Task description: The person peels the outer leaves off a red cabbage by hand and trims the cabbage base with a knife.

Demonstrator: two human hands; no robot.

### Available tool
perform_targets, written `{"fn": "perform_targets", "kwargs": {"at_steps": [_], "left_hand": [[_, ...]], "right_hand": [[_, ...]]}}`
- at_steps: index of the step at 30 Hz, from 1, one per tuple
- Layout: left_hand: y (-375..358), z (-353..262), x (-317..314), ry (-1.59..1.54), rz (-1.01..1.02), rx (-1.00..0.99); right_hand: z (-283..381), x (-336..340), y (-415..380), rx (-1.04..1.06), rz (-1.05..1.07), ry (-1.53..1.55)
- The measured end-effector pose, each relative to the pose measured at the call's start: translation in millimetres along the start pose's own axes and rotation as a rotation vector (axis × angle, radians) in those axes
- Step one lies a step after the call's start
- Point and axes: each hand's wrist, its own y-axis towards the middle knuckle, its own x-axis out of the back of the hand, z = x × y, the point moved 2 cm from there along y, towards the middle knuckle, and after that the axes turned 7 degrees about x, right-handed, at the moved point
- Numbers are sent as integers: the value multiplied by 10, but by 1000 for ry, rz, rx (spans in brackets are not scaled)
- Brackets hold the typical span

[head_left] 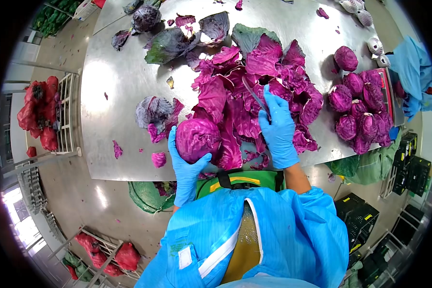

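Your blue-gloved left hand (185, 170): fingers clasp a round purple cabbage (198, 139), likely steadying it | Your right hand (278, 130): fingers clamp a slim metal knife (254, 95)

No text can be read, the yellow labels (368, 217) on the black crates (354, 222) being too small.
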Motion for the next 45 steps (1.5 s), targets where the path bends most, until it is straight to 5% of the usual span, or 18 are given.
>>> {"fn": "perform_targets", "kwargs": {"at_steps": [5,8,11,14,16,18,22,26,30,34,41,44,45], "left_hand": [[11,3,-43,-71,-4,43],[-15,84,-29,-15,-26,56],[-29,34,-40,105,-48,-7],[-55,31,-8,284,-54,-55],[-70,-78,1,507,-68,-133],[-77,-140,-56,406,-40,-104],[-72,-298,-107,601,-18,-176],[-32,-266,-87,561,-26,-176],[-5,-256,-102,564,-18,-168],[-15,-195,-105,479,-39,-155],[-14,-215,-114,551,-41,-167],[14,-218,-114,542,-37,-154],[19,-218,-112,540,-38,-153]], "right_hand": [[299,-253,-277,79,317,550],[650,-339,-362,109,459,333],[682,-427,-480,175,448,223],[510,-480,-502,66,333,587],[495,-453,-468,-7,357,621],[475,-484,-488,-49,337,621],[480,-417,-409,192,238,251],[134,-250,-109,13,33,113],[290,-363,-286,168,226,443],[694,-449,-559,223,338,240],[609,-468,-648,84,369,568],[584,-453,-545,-320,420,770],[602,-450,-509,-311,345,791]]}}
